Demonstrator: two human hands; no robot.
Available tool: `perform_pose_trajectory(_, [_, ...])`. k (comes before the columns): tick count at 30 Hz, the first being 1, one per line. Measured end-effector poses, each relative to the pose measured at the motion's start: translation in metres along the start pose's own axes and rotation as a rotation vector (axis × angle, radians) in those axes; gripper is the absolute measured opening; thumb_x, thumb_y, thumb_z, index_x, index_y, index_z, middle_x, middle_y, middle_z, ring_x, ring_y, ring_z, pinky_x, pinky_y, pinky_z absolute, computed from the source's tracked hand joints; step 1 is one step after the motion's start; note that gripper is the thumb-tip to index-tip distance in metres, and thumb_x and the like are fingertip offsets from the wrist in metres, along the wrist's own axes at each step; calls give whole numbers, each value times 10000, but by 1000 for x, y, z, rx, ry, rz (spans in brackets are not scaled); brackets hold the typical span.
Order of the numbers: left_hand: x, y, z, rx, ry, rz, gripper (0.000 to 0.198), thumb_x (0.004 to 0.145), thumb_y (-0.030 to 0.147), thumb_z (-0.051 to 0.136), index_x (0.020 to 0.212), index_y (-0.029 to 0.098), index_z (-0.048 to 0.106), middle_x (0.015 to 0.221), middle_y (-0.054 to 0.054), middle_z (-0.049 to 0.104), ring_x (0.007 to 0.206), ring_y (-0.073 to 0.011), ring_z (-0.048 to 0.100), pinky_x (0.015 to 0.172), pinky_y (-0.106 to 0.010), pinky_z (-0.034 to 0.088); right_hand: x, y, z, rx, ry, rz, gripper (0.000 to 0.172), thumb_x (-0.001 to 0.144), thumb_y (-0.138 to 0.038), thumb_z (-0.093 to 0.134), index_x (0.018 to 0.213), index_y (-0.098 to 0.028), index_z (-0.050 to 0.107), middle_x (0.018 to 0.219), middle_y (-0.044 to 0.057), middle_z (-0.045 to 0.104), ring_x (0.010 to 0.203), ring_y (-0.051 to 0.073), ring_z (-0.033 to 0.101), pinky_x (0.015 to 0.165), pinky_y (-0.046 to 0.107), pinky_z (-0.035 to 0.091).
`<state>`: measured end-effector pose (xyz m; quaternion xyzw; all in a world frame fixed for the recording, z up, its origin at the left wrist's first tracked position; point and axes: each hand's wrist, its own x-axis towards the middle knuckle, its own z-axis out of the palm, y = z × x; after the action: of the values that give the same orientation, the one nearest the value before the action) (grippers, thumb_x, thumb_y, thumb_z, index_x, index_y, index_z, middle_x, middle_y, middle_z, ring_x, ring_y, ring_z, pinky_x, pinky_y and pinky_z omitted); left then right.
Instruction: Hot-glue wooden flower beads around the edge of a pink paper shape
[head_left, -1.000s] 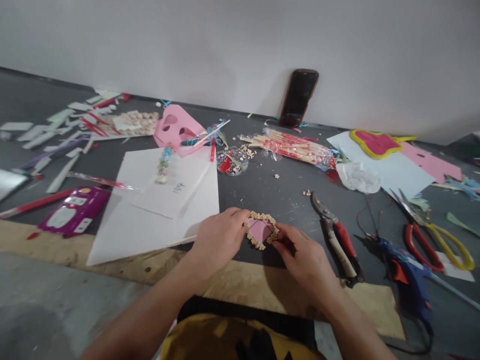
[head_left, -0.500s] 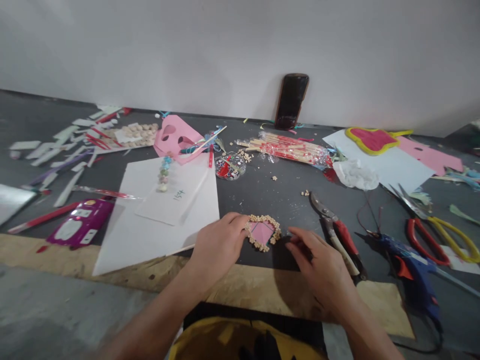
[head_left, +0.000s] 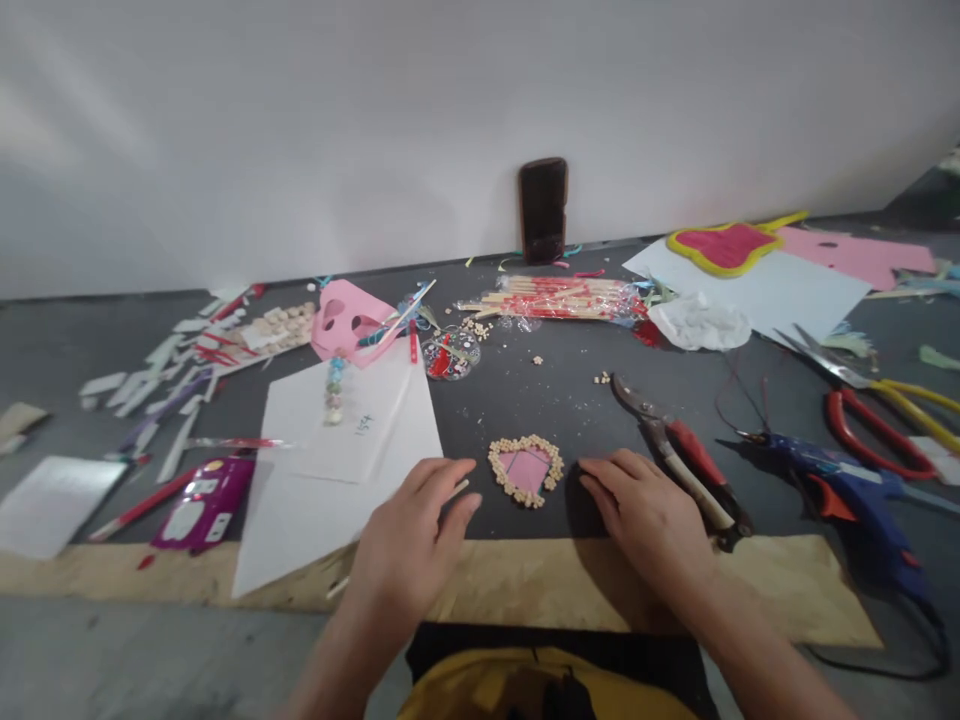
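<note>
A small pink heart (head_left: 527,472), edged with pale beige beads or cubes, lies flat on the dark tabletop between my hands. My left hand (head_left: 412,545) is just left of the heart, thumb and forefinger apart, not touching it. A thin pale stick (head_left: 460,487) shows by those fingers and seems to run beneath the hand. To the right of the heart, my right hand (head_left: 649,515) rests with loosely bent fingers and nothing visible in them. Pruning shears (head_left: 694,465) with red and white handles lie close beyond it.
A blue glue gun (head_left: 840,490) and scissors (head_left: 862,400) lie at the right. White paper (head_left: 277,520) and a purple packet (head_left: 204,505) are on the left. Bundled red-and-tan sticks (head_left: 562,300) lie farther back, below a phone (head_left: 544,210) leaning on the wall.
My left hand has let go of the heart's edge and drawn back to the left, its fingers parting. My right hand stays beside the heart. The camera view has tilted.
</note>
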<state>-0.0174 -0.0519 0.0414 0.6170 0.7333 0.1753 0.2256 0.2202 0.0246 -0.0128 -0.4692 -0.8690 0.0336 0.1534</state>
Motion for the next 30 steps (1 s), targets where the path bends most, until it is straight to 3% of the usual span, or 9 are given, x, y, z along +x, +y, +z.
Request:
perform_pose_trajectory(3, [-16,0,-6,-198,-40,0,377,939,393,403,1268,253,520,1242,-73,577,1124,-199,575,876,-297,507,2,-1,4,43,25,26,242,941,-257,424,811,-217,624,782,38,622,761,184,570,623,300,389])
perform_pose_trajectory(7, [-26,0,-6,-288,-42,-46,392,958,378,325,1271,253,525,1187,-83,597,1105,-200,570,926,-333,480,-1,-2,0,111,67,33,245,928,-194,371,753,-200,543,735,51,569,711,187,530,648,318,385])
perform_pose_trajectory(14, [-21,9,13,-55,-73,-62,262,911,360,433,1032,242,633,1025,-47,656,954,-203,626,836,-346,488,-31,-11,-25,281,160,-15,290,925,-198,346,646,-233,414,576,-9,487,520,126,468,515,281,327])
perform_pose_trajectory(19, [-20,17,25,77,-23,13,256,924,311,412,1045,243,627,1023,-35,671,960,-193,630,822,-332,488,-65,-32,-34,499,-3,-60,304,939,-210,380,642,-221,439,586,-22,539,509,91,507,488,230,348])
perform_pose_trajectory(23, [-2,18,16,154,63,63,235,916,291,429,1018,237,635,1015,-35,679,957,-188,634,814,-312,491,-78,-41,-35,563,-205,-144,259,892,-197,489,634,-215,499,654,-15,609,564,103,561,507,224,378])
perform_pose_trajectory(25, [15,21,8,181,92,77,240,913,275,432,1041,238,631,1041,-36,678,979,-187,631,824,-308,489,-78,-43,-34,553,-302,-191,116,797,-138,589,719,-222,569,766,-9,652,637,121,605,543,224,411])
perform_pose_trajectory(26, [24,23,4,187,91,79,243,910,260,433,1046,235,634,1052,-36,678,987,-183,630,846,-308,484,-78,-43,-34,544,-333,-205,134,747,-109,620,798,-232,599,830,-6,665,669,132,621,556,225,423])
perform_pose_trajectory(28, [42,29,0,208,31,89,247,899,233,448,1052,234,642,1082,-31,679,994,-178,629,869,-309,477,-74,-42,-33,526,-344,-207,275,713,-93,628,937,-252,614,913,-3,669,695,141,635,559,229,434])
perform_pose_trajectory(30, [58,34,1,221,-41,122,221,865,220,503,1009,237,670,1059,-15,688,982,-171,635,867,-290,473,-66,-38,-31,495,-283,-168,187,788,-139,571,936,-245,613,891,5,659,664,138,625,545,234,434])
